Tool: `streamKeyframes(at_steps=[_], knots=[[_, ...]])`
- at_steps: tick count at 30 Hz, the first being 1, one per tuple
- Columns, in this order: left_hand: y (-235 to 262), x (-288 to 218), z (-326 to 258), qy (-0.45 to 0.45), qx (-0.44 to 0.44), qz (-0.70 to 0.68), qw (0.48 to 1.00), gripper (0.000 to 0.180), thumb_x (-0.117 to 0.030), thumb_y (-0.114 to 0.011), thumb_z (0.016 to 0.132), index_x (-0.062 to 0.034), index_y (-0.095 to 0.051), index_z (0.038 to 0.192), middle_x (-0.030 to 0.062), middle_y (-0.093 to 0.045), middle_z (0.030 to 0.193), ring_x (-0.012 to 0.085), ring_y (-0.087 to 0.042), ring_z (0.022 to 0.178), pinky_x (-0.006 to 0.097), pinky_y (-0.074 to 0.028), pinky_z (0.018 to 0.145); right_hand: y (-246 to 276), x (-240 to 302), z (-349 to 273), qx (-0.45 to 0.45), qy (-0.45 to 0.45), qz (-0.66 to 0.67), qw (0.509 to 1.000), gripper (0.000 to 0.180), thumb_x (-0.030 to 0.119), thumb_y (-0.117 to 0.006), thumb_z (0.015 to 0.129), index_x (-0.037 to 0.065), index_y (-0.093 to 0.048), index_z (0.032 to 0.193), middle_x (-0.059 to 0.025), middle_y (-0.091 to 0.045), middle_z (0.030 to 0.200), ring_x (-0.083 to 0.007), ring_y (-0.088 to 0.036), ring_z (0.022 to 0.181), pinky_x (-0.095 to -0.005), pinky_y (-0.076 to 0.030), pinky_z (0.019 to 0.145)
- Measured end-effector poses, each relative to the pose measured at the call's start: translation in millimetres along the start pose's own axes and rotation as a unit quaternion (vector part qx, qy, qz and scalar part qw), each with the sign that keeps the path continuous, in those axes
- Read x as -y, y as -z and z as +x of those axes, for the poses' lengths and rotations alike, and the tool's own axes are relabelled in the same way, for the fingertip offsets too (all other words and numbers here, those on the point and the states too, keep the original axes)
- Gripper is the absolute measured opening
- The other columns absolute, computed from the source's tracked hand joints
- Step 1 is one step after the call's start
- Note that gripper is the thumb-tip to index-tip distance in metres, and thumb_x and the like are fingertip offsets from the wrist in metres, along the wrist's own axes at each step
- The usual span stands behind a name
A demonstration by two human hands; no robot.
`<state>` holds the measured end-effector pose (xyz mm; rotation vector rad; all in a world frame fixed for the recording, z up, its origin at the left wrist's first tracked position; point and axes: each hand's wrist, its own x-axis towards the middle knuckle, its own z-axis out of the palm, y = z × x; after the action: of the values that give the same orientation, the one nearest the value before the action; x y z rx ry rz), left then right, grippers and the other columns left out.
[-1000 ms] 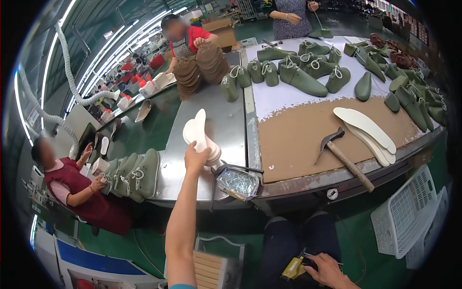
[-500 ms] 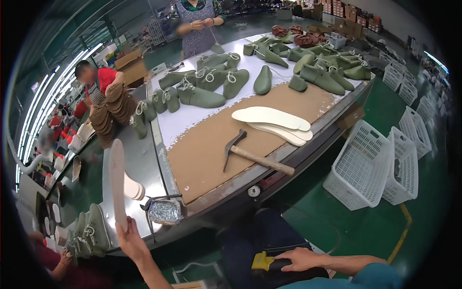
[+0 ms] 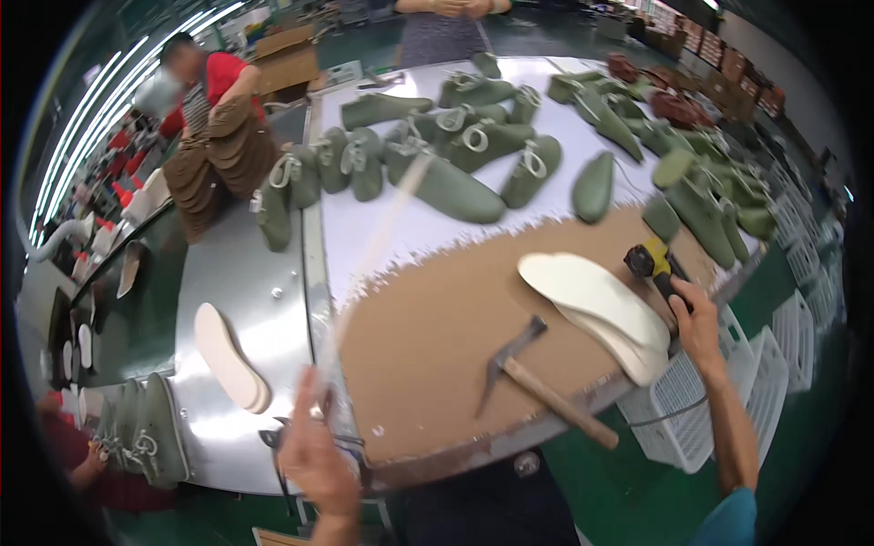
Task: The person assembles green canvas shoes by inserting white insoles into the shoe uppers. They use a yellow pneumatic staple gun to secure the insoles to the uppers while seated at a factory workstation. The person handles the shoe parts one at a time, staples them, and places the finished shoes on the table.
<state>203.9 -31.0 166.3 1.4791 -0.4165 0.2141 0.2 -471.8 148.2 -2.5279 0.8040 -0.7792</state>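
Note:
My left hand (image 3: 319, 455) is closed on a pale insole (image 3: 387, 227), held upright and nearly edge-on; both are smeared by motion. My right hand (image 3: 696, 323) grips a yellow-and-black staple gun (image 3: 648, 260), raised at the table's right edge. Beside it a small stack of cream insoles (image 3: 605, 305) lies on the brown board. A hammer (image 3: 546, 387) with a wooden handle rests nearer me, its handle reaching over the table's front edge. More pale insoles (image 3: 228, 355) lie on the metal surface left of my left hand.
Green shoe lasts (image 3: 446, 187) with white cords cover the far table. A person in red (image 3: 228, 82) holds brown stacked pieces (image 3: 209, 173) at the left. Another person (image 3: 442, 32) stands behind the table. White crates (image 3: 669, 409) stand on the floor at right.
My right hand has lifted the staple gun from my lap to the table's right side. My left hand has moved right with the insole, tilting it. The view has shifted closer to the table.

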Motion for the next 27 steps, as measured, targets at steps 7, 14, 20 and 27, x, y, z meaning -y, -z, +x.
streamKeyframes(at_steps=[7, 14, 20, 27], knots=[[-128, -61, -57, 0.053, 0.127, 0.061, 0.989, 0.041, -0.009, -0.078, 0.077, -0.0051, -0.068, 0.116, 0.0202, -0.054, 0.136, 0.0340, -0.057, 0.121, 0.038, -0.047, 0.100, -38, 239, -21, 0.260, -0.175, 0.591, 0.744, 0.073, 0.043, -0.056, 0.095, -0.009, -0.032, 0.139, -0.0206, -0.054, 0.128, -0.0262, -0.057, 0.114, -0.0387, -0.044, 0.098], [-71, -83, 24, 0.134, 0.351, 0.118, 0.919, 0.046, -0.022, -0.074, 0.083, -0.0063, -0.062, 0.125, 0.0190, -0.062, 0.123, 0.0320, -0.061, 0.114, 0.041, -0.048, 0.096, -26, 234, -28, 0.350, -0.331, 0.431, 0.763, 0.035, 0.021, -0.050, 0.094, -0.001, -0.057, 0.120, -0.0160, -0.065, 0.107, -0.0213, -0.063, 0.094, -0.0353, -0.049, 0.083], [-6, -1, 165, 0.101, 0.151, 0.328, 0.927, 0.058, -0.033, -0.068, 0.085, -0.0025, -0.053, 0.131, 0.0230, -0.056, 0.127, 0.0383, -0.051, 0.121, 0.044, -0.040, 0.103, -18, 261, -16, 0.314, -0.245, 0.241, 0.885, 0.043, 0.009, -0.056, 0.086, 0.001, -0.052, 0.129, -0.0153, -0.063, 0.095, -0.0240, -0.062, 0.085, -0.0348, -0.049, 0.078], [8, 93, 358, 0.150, 0.121, 0.480, 0.856, 0.087, -0.052, -0.072, 0.074, -0.0115, -0.039, 0.144, 0.0217, -0.033, 0.149, 0.0487, -0.028, 0.135, 0.064, -0.024, 0.108, -38, 299, 34, 0.233, -0.104, 0.086, 0.963, 0.058, 0.004, -0.063, 0.082, 0.003, -0.044, 0.137, -0.0246, -0.055, 0.113, -0.0428, -0.054, 0.105, -0.0446, -0.044, 0.091]])
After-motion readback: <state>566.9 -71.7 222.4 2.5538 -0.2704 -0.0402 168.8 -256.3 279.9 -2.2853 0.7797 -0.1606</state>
